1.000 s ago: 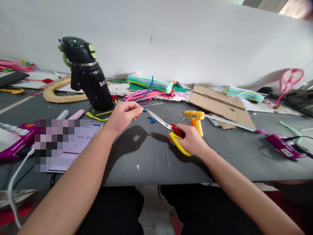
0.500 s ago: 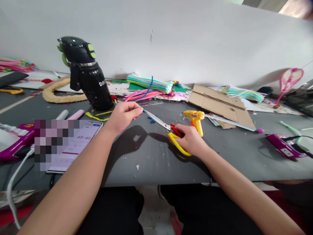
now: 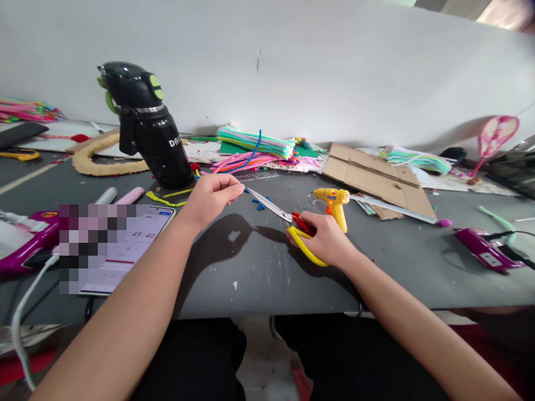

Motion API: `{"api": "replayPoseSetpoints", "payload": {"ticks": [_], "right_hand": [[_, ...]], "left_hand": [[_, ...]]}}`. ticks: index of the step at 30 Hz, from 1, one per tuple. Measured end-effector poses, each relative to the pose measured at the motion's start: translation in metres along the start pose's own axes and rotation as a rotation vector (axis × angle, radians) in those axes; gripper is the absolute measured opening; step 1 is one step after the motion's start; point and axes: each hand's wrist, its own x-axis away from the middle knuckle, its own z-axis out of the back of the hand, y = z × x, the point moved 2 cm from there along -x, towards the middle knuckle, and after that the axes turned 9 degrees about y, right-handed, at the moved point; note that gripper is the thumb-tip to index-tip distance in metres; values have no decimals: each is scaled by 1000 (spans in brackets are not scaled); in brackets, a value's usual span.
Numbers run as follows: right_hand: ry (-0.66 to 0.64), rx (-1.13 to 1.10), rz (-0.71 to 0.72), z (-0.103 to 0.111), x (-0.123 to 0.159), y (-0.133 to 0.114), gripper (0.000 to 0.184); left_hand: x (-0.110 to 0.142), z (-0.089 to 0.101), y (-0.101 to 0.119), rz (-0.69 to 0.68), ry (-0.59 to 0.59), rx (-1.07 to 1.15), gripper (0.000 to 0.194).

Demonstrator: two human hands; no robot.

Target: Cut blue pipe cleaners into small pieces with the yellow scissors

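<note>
My right hand [image 3: 320, 236] grips a pair of scissors [image 3: 270, 205] with red and yellow handles, their blades pointing up and left. At the blade tips, my left hand [image 3: 219, 194] is closed in a pinch. A trace of blue shows at its fingertips, apparently a small piece of pipe cleaner mostly hidden by the fingers. Several short blue pipe cleaner pieces [image 3: 262, 204] lie on the table behind the blades. A yellow glue gun [image 3: 333, 201] rests just beyond my right hand.
A black bottle [image 3: 156, 133] and a phone [image 3: 129, 239] are on the left. Pipe cleaner bundles [image 3: 254, 142] lie along the wall, beside flattened cardboard [image 3: 376, 178]. Purple power strips [image 3: 489, 250] with cables sit at both sides of the grey table [image 3: 267, 284].
Hardly anything differs. Both hands and the scissors hold nearly the same position.
</note>
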Motion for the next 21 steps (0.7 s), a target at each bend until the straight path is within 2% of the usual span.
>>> {"api": "replayPoseSetpoints", "payload": {"ticks": [12,21], "right_hand": [[-23,-6,-25,0,-2,2,34],[19,-104,-62,3,0,-2,37]], "left_hand": [[0,-1,1,8,-13,17,17],[0,0,1,16,4,17,19]]}}
